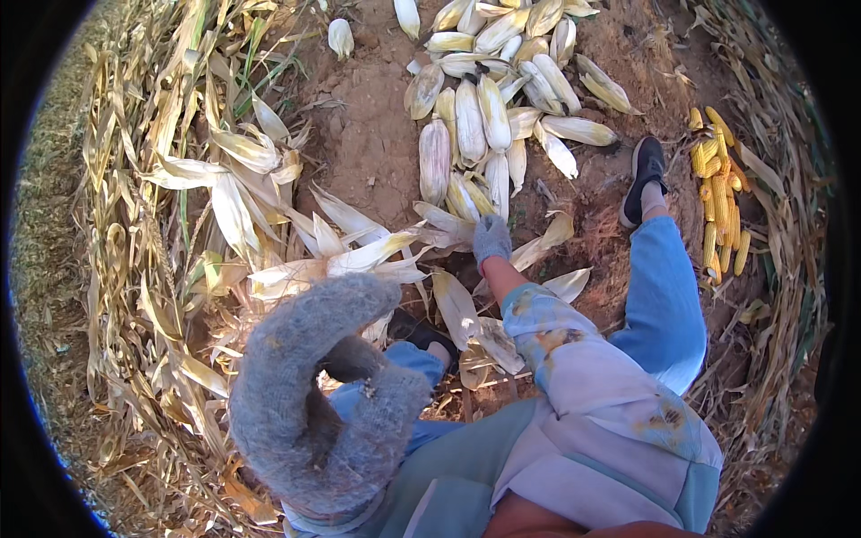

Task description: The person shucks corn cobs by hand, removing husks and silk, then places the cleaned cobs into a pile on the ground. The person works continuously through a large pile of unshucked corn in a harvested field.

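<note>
Large and near the camera, my left hand (329, 390) wears a grey knitted glove. Its fingers curve apart from the thumb, with nothing seen between them. My right hand (492, 239), gloved in grey too, reaches out to the lower end of a pile of unhusked corn ears (469, 124). It touches a pale husked-over ear or loose husk there; whether the fingers are closed on it cannot be told. Opened dry corn husks (366, 259) spread just left of that hand. More loose husks (455, 306) lie below it, between my legs.
Husked yellow corn cobs (720, 195) are heaped at the right, beyond my right shoe (646, 178). Dry corn stalks (158, 269) line the left side, and more stalks (787, 222) the right. My other shoe (420, 336) is partly hidden. Reddish soil (356, 134) lies between.
</note>
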